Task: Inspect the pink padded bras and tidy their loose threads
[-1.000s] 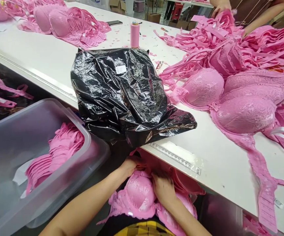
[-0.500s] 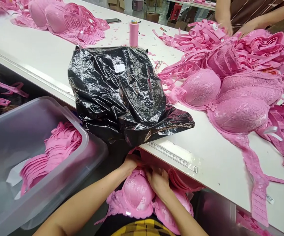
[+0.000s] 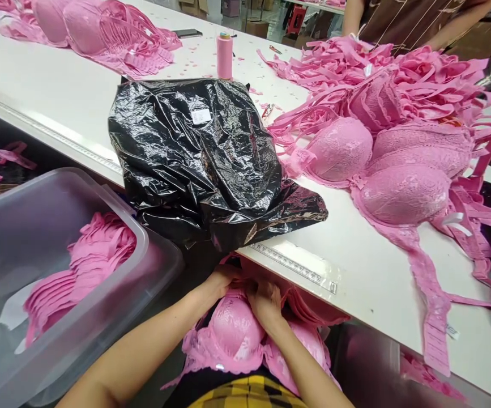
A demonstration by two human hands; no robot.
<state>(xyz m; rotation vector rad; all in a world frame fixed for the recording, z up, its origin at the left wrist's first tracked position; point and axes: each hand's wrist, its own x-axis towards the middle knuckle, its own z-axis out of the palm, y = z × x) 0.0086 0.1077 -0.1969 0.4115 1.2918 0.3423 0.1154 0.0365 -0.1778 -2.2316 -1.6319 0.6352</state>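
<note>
A pink lace bra (image 3: 233, 334) lies in my lap, below the edge of the white table (image 3: 355, 266). My left hand (image 3: 220, 281) grips the bra's far edge with curled fingers, tucked under the table edge. My right hand (image 3: 265, 303) presses on the bra between its two cups, its fingers bent and bunched in the fabric. A crumpled black plastic bag (image 3: 203, 158) with a small white label sits on the table just above both hands and overhangs the edge.
A clear plastic bin (image 3: 41, 272) with stacked pink pieces stands at my left. Stacked pink bras (image 3: 398, 170) and straps cover the table's right side, with more bras (image 3: 88, 28) at far left. A pink thread spool (image 3: 224, 55) stands behind the bag. Another person's arms (image 3: 398, 17) work at the far right.
My right hand has slid a little left toward my left hand over the bra. The view has shifted slightly. The other person's hands have drawn back from the strap pile.
</note>
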